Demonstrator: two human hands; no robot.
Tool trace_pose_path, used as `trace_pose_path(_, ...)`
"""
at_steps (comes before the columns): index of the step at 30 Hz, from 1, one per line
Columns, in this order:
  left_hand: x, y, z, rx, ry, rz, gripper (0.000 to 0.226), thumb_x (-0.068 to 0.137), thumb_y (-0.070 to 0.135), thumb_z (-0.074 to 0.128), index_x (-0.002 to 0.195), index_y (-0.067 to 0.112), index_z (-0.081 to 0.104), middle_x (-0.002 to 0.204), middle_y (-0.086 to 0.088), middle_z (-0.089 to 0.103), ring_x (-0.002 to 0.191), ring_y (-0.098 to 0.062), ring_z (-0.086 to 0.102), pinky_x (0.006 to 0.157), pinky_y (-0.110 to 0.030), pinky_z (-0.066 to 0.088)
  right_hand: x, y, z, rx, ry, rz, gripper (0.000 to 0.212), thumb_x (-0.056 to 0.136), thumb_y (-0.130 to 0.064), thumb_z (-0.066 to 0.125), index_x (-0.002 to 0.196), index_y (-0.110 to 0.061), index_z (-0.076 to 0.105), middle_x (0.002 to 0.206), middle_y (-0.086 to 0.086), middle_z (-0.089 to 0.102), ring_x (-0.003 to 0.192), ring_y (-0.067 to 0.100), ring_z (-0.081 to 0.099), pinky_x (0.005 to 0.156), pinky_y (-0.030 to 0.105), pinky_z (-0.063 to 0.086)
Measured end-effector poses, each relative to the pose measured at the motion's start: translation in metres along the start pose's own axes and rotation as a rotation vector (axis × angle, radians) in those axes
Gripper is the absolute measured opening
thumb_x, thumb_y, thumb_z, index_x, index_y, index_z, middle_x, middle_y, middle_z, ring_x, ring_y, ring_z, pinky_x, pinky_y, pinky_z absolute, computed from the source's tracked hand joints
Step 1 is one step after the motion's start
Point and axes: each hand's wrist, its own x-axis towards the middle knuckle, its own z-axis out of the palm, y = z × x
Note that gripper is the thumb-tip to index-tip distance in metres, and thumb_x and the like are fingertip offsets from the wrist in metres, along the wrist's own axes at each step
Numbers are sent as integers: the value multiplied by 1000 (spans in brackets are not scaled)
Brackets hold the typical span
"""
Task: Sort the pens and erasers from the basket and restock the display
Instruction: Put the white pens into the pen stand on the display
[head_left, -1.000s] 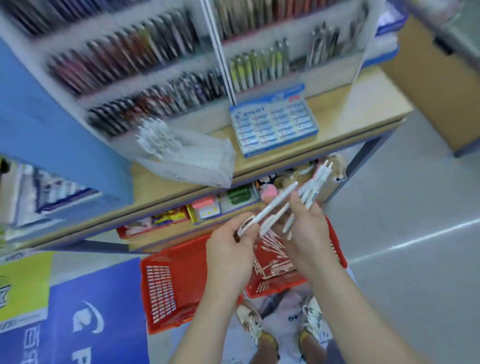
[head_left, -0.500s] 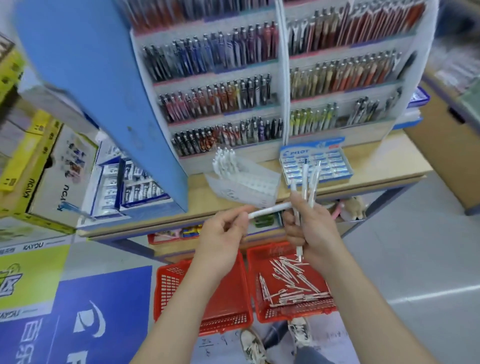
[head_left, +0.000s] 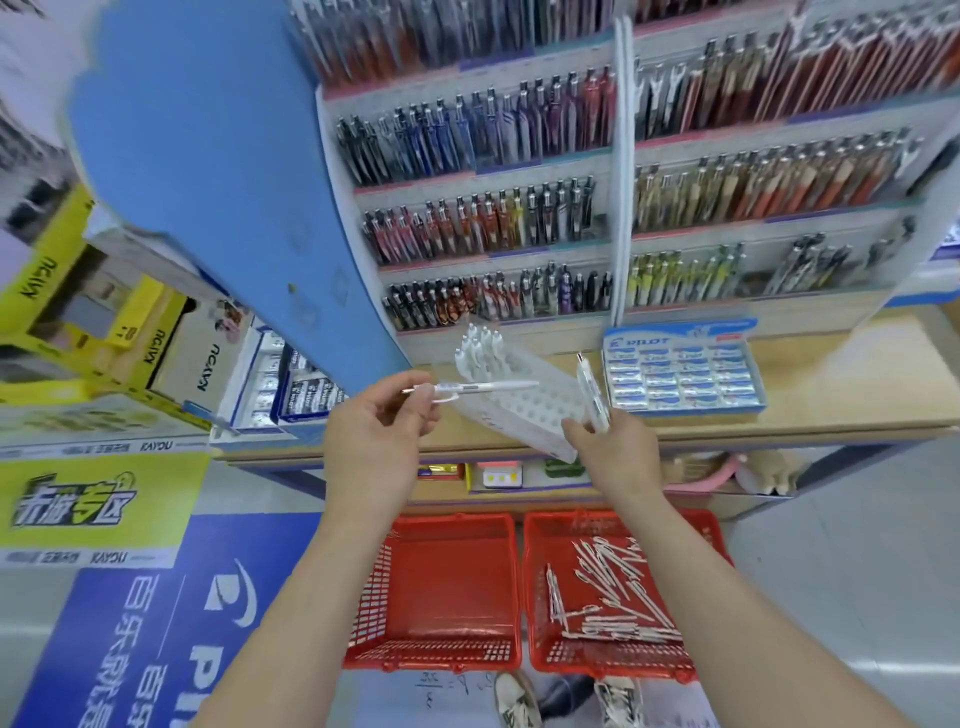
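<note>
The pen tray (head_left: 524, 410) stands on the counter (head_left: 831, 384) beyond and between left hand (head_left: 374, 447) and right hand (head_left: 615, 452); the left hand's single pen (head_left: 483, 387) crosses before it. The eraser box (head_left: 685, 371) lies right of the right hand's pen bundle (head_left: 592, 395). Below the right hand, loose pens (head_left: 613, 587) lie in a basket (head_left: 613, 662).

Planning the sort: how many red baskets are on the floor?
2. The left basket shows no pens; the right basket, beside it, holds loose white pens.

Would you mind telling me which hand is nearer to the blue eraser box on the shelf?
Right. The right hand, gripping pens, sits just below-left of the eraser box; the left hand, pinching one pen, is farther left, beyond the white rack.
</note>
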Motion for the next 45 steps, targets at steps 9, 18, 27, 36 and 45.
trace_pose_path(9, 20, 15, 17, 419, 66, 187, 4, 83, 25, 69, 86, 26, 71, 74, 11, 68, 74, -7, 65, 75, -24, 51, 10, 16, -17, -280, 105, -79, 20, 85, -19, 53, 72, -6, 47, 61, 6, 52, 51, 17, 40, 47, 24, 21)
trace_pose_path(18, 23, 12, 42, 714, -3, 350, 15, 86, 24, 65, 97, 17, 73, 88, -1, 72, 82, -17, 63, 73, -23, 40, 1, 29, -20, -310, 147, -180, 12, 90, -21, 53, 84, -12, 48, 58, 2, 52, 58, 31, 49, 64, 35, 17)
trace_pose_path(27, 14, 20, 27, 644, 42, 374, 12, 83, 20, 69, 93, 15, 74, 81, 5, 69, 75, -15, 63, 75, -28, 48, 8, 31, -11, -155, 147, -214, 12, 89, -20, 53, 86, -11, 46, 60, 8, 54, 56, 32, 52, 50, 35, 35)
trace_pose_path(36, 37, -14, 40, 972, -103, 346, 14, 88, 26, 59, 86, 18, 70, 77, -3, 67, 76, -25, 60, 59, -29, 32, 3, 34, -6, -129, 182, -238, 11, 87, -15, 58, 90, -7, 50, 55, 5, 48, 51, 31, 43, 50, 35, 27)
trace_pose_path(45, 52, -27, 48, 950, -137, 304, 17, 90, 23, 59, 104, 17, 67, 90, -4, 70, 85, -27, 63, 74, -36, 47, -15, 30, 3, 63, 221, -111, 18, 86, -14, 61, 101, -5, 58, 60, -11, 41, 61, 27, 44, 59, 33, 22)
